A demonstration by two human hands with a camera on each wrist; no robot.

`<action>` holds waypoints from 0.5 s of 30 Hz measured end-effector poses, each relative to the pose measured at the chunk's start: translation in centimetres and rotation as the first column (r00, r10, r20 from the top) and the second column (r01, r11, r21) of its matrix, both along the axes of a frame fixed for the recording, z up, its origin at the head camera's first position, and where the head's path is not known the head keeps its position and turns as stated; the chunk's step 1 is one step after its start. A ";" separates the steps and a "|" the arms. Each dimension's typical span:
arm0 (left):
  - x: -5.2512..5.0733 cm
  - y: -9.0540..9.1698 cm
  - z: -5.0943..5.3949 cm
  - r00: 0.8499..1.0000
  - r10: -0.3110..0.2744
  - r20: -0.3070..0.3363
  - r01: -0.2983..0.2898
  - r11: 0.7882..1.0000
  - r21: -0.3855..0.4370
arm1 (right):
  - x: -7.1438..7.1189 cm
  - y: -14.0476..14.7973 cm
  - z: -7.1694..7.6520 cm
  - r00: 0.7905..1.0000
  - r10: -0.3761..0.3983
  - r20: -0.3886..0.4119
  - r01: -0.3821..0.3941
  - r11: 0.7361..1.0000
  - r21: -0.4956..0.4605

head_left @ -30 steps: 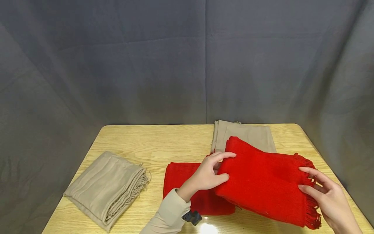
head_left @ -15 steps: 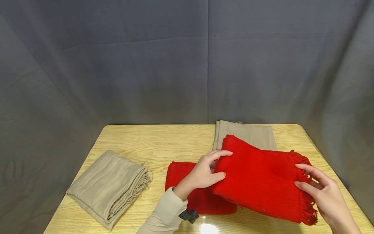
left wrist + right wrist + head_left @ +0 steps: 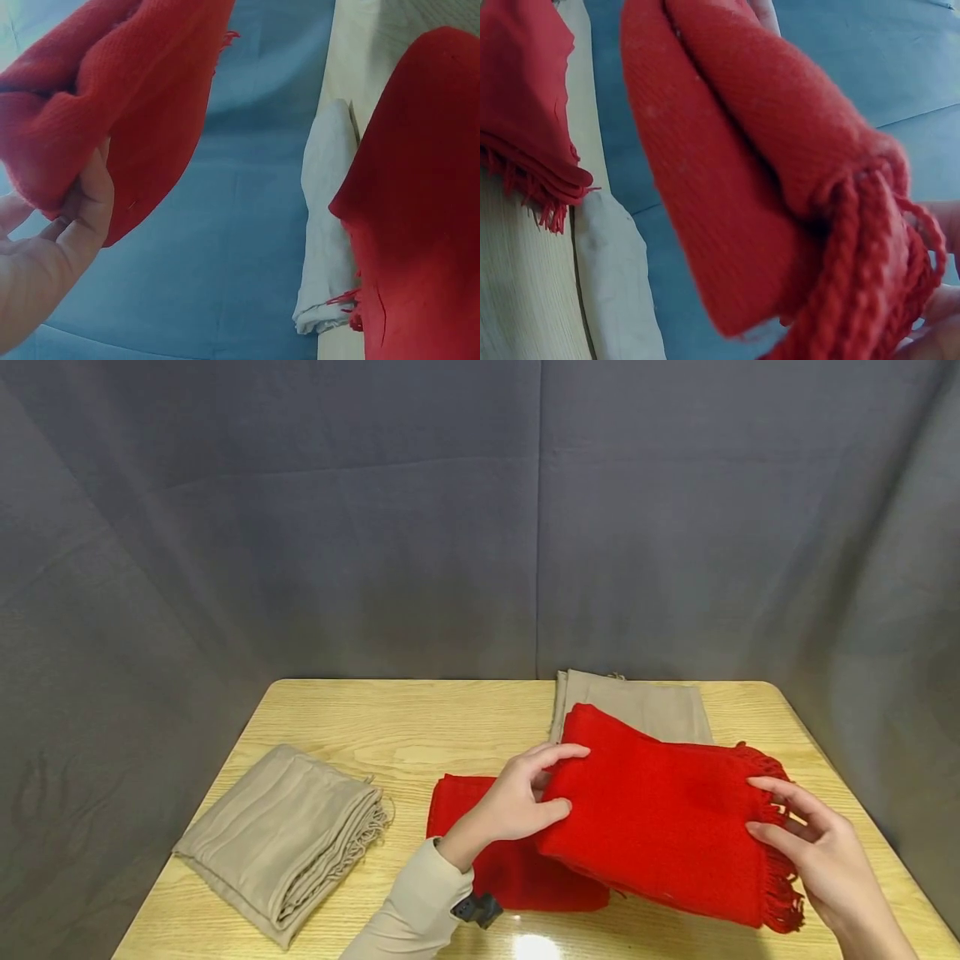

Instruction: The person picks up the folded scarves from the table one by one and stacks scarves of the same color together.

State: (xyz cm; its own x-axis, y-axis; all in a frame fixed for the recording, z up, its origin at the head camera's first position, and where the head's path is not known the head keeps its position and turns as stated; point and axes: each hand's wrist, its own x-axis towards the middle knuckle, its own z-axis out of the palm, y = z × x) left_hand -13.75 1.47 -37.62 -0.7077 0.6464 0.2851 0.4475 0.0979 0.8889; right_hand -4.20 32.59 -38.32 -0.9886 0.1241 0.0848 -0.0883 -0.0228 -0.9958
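A folded red scarf (image 3: 652, 814) with a fringed right end hangs tilted above the table, held between both hands. My left hand (image 3: 517, 797) grips its left edge, thumb and a finger on the upper face. At the fringed end, my right hand (image 3: 817, 843) pinches the scarf, with the fringe (image 3: 855, 270) close to that wrist's camera. Beneath and to the left, a second folded red scarf (image 3: 536, 881) lies on the table, partly hidden by my left arm and the held scarf. Some fingers of each hand are hidden by the cloth.
The wooden table (image 3: 375, 718) carries a folded beige scarf (image 3: 281, 835) at the left, its fringe facing right. Another folded beige scarf (image 3: 637, 702) lies at the back right, partly covered from view. A grey curtain (image 3: 375, 527) closes off the back and sides.
Both hands have moved slightly left with the red scarf between them, keeping their hold. The scarves on the table appear unmoved apart from a small shift of the head view.
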 end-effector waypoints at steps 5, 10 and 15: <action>-0.2 -0.3 -0.2 1.000 0.008 0.006 -0.008 1.000 0.012 | -0.2 -0.4 -0.1 1.000 0.008 -0.021 -0.008 1.000 0.015; -0.3 -0.6 -0.1 1.000 0.009 -0.003 -0.009 1.000 0.018 | -0.4 -0.7 -0.1 1.000 0.008 -0.013 -0.008 1.000 0.025; -0.4 -1.0 0.0 1.000 0.015 -0.018 -0.015 1.000 0.014 | -0.7 -1.1 0.1 1.000 0.022 -0.015 -0.022 1.000 0.018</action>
State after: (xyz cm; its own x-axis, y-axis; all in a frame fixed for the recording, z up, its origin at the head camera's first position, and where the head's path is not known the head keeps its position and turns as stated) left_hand -14.16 0.48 -37.61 -0.7120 0.6314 0.3070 0.4623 0.0924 0.8819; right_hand -4.95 31.48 -38.21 -0.9896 0.1009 0.1022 -0.1034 -0.0069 -0.9946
